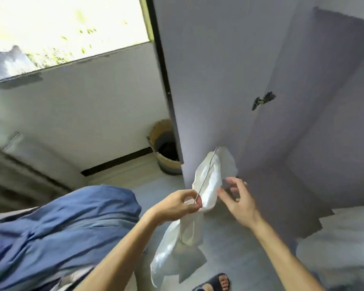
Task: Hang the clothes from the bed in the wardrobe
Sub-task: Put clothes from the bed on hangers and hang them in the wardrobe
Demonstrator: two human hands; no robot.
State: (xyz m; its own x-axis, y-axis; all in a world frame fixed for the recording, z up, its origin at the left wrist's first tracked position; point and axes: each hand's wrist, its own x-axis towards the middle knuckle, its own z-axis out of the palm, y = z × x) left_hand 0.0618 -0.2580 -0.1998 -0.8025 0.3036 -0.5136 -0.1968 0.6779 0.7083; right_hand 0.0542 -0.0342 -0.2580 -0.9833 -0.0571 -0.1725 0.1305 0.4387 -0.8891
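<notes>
Hanger (206, 177) of thin wire pinched in left hand (177, 204), glossy white garment (170, 259) draped

Left hand (180, 203) is pinching a thin wire hanger (206, 175) together with a white garment (172, 263), which is drooping toward the floor. Right hand (239, 201) is hovering just right of the cloth, fingers spread; contact unclear. Open wardrobe door (208, 70) is standing beyond, hinge (264, 99) showing. Blue clothes (61, 227) are lying near left. A woven basket (166, 148) is sitting far, by the door's edge. A sandalled foot (219, 282) is showing at the bottom.
</notes>
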